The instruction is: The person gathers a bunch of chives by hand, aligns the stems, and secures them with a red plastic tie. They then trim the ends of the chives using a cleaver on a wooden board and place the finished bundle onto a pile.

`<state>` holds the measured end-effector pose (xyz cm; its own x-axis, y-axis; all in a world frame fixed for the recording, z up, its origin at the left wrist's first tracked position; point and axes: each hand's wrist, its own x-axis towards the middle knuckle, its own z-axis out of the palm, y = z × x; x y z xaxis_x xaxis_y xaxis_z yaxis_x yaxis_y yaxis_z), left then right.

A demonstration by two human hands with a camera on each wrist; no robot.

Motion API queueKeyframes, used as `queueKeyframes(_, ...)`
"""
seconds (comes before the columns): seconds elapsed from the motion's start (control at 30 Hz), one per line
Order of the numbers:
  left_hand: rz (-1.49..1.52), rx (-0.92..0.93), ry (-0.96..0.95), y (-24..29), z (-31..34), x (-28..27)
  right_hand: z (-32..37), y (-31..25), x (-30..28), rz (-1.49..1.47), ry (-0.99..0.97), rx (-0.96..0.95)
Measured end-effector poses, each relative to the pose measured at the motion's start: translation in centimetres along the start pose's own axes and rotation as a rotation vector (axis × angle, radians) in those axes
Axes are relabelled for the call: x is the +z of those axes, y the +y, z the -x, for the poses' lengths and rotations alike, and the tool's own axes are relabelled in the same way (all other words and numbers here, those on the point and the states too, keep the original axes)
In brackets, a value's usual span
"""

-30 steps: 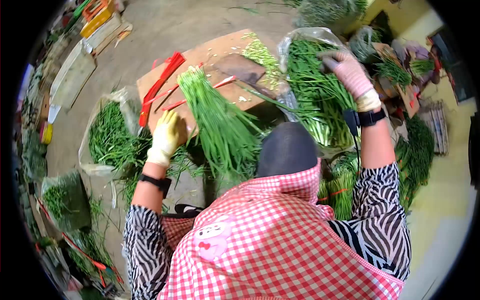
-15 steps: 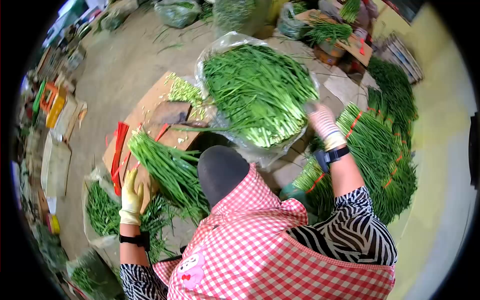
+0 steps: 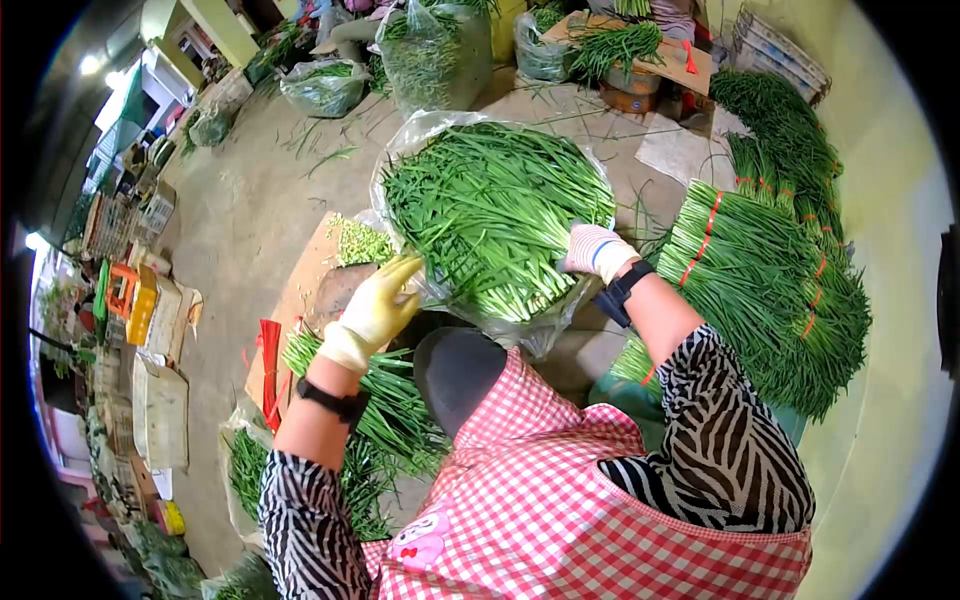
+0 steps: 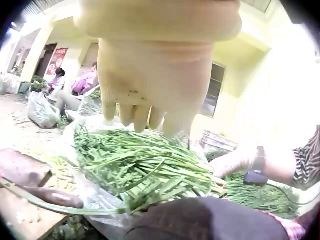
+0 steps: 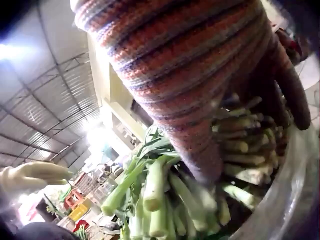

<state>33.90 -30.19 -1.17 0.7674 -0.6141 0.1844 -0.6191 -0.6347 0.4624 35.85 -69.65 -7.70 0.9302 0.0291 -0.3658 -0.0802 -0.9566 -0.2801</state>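
Observation:
A big clear plastic bag (image 3: 400, 150) lies open in front of me, full of long green chives (image 3: 490, 210). My right hand (image 3: 585, 250), in a striped knit glove, grips the pale stalk ends at the bag's right side; in the right wrist view its fingers (image 5: 200, 145) dig in among the cut stalks (image 5: 155, 195). My left hand (image 3: 395, 285), in a yellow glove, reaches with straight fingers to the bag's left edge and holds nothing. In the left wrist view the left hand (image 4: 145, 100) hovers just above the chives (image 4: 145, 170).
A wooden board (image 3: 300, 290) below the bag carries a cleaver (image 3: 340, 290), a loose chive bunch (image 3: 390, 400) and red ties (image 3: 270, 360). Tied bundles (image 3: 760, 280) are stacked on the right. More bags of greens (image 3: 430, 50) and crates (image 3: 140, 300) stand around on the floor.
The left hand has lifted off the board and come up to the bag's left edge. The right hand has moved to the stalk ends and taken hold. The view has swung right.

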Motion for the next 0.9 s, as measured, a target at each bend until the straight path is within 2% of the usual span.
queueKeyframes(0.07, -0.045, 0.138, -0.088, 1.2, -3.2, 0.4, -0.2, 0.5, -1.1, 0.008, -0.021, 0.03)
queueKeyframes(0.1, -0.027, 0.177, -0.098, 1.9, -4.6, 0.7, 0.4, 0.7, -1.6, -0.002, 0.05, 0.052)
queueKeyframes(0.23, -0.091, 0.262, -0.118, 5.0, -10.0, 2.0, 1.3, -1.4, -6.3, 0.077, 0.14, 0.074)
queueKeyframes(0.33, -0.202, 0.268, -0.155, 6.3, -15.0, 4.1, 0.5, -1.8, -8.4, 0.061, 0.061, -0.033)
queueKeyframes(0.43, -0.353, 0.328, -0.178, 8.0, -18.6, 5.5, -0.7, -1.8, -9.1, 0.001, 0.016, -0.032)
queueKeyframes(0.5, -0.404, 0.359, -0.221, 9.0, -20.2, 6.8, -1.0, -1.9, -9.5, -0.019, 0.034, -0.114)
queueKeyframes(0.53, -0.309, 0.372, -0.182, 9.0, -20.7, 7.6, -0.8, -1.9, -9.9, -0.035, 0.023, -0.162)
queueKeyframes(0.57, -0.295, 0.384, -0.145, 8.9, -21.0, 8.2, -1.4, -1.4, -9.8, -0.137, -0.022, -0.237)
queueKeyframes(0.6, -0.281, 0.398, -0.108, 8.7, -21.2, 8.8, -0.9, -0.5, -9.8, -0.368, -0.042, -0.232)
queueKeyframes(0.67, -0.261, 0.468, 0.007, 8.6, -21.3, 9.2, -1.6, -0.8, -9.2, -0.367, -0.033, -0.399)
queueKeyframes(0.73, -0.13, 0.362, -0.083, 8.9, -21.6, 8.8, -0.8, -0.3, -10.0, -0.432, -0.069, -0.29)
queueKeyframes(0.77, -0.064, 0.318, -0.058, 8.8, -21.8, 8.6, -0.1, -0.3, -10.5, -0.463, -0.09, -0.238)
queueKeyframes(0.8, 0.003, 0.275, -0.032, 8.7, -21.9, 8.4, 0.6, 0.7, -10.6, -0.661, -0.142, -0.247)
queueKeyframes(0.87, 0.048, 0.132, 0.007, 8.0, -21.9, 7.6, 1.4, 2.8, -10.1, -1.198, -0.132, -0.416)
queueKeyframes(0.9, 0.109, 0.182, 0.024, 7.1, -22.2, 7.9, 1.7, 3.7, -10.0, -1.106, -0.01, -0.472)
